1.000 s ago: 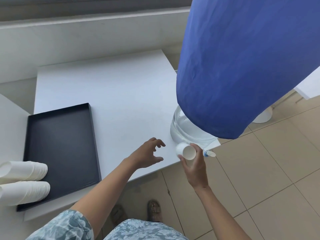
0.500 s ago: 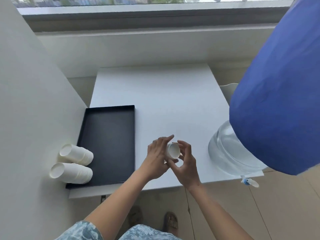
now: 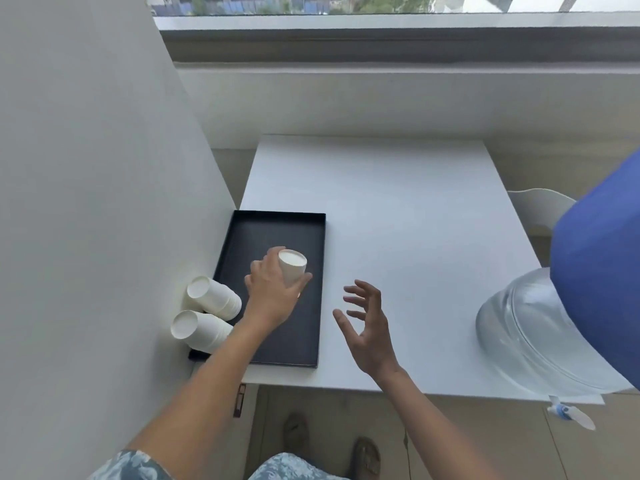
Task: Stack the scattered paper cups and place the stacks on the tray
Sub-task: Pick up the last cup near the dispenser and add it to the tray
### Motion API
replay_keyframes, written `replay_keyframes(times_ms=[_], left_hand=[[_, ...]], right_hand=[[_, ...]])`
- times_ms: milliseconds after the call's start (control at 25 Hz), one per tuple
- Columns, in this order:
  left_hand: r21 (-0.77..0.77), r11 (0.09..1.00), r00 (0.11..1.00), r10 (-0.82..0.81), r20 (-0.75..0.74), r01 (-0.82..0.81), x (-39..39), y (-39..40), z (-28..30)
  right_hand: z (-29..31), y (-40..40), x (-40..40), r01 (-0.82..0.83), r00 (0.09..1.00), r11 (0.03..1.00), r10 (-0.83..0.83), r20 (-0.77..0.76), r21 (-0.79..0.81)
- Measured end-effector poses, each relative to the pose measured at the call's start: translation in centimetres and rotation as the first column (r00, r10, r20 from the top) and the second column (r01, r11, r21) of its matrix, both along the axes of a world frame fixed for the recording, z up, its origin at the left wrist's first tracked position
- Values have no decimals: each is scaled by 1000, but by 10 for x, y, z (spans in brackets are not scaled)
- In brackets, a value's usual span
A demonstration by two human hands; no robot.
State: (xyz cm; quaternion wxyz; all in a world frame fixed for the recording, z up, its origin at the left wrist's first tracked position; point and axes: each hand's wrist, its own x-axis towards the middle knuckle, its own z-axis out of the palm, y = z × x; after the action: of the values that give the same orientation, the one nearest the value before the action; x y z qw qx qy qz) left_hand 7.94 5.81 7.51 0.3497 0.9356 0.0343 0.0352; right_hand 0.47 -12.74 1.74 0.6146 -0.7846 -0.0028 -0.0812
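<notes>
— White paper cup [image 3: 292, 269] in the left hand [image 3: 273, 296], fingers and thumb wrapped round its side, base end tilted up towards the camera, and it's held right over the black tray [image 3: 277, 344]!

— Is it touching the tray?

— Can't tell from this angle. The hand sits above the tray's middle, cup at its far fingertips.

— And the other hand?

— Right hand [image 3: 367, 323] hangs over the white table [image 3: 398, 209] just right of the tray, fingers spread and loosely bent, palm facing the tray, holding nothing.

— Where are the stacks?

— Two of them lie on their sides at the tray's left edge, bases pointing away from it towards the white partition [image 3: 86, 202]. The far stack [image 3: 213, 298] and the near stack [image 3: 199, 329] lie side by side, touching; their open ends overlap the tray's left rim, partly hidden behind the left forearm.

— Anything else on the table?

— Well to the right of the tray, a clear water jug [image 3: 530, 327] under a blue cover [image 3: 602, 289], with a small tap [image 3: 562, 410] hanging past the table's near edge.
</notes>
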Motion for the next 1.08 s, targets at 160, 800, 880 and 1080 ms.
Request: replay_keyframes(times_ms=[160, 800, 880, 1080], left_hand=[[6, 964, 963, 267, -24, -267, 26, 71, 30], [566, 824, 927, 224, -302, -15, 44, 139, 26], [589, 808, 920, 203, -334, 36, 47, 140, 22], [708, 691, 912, 186, -365, 142, 52, 142, 14]], right_hand=[[-7, 13, 3, -3, 1000, 1000, 3, -28, -31], [-12, 43, 13, -1, 998, 994, -7, -65, -108], [-12, 43, 13, 2, 997, 993, -10, -72, -114], [-13, 42, 11, 6, 996, 992, -17, -83, -129]])
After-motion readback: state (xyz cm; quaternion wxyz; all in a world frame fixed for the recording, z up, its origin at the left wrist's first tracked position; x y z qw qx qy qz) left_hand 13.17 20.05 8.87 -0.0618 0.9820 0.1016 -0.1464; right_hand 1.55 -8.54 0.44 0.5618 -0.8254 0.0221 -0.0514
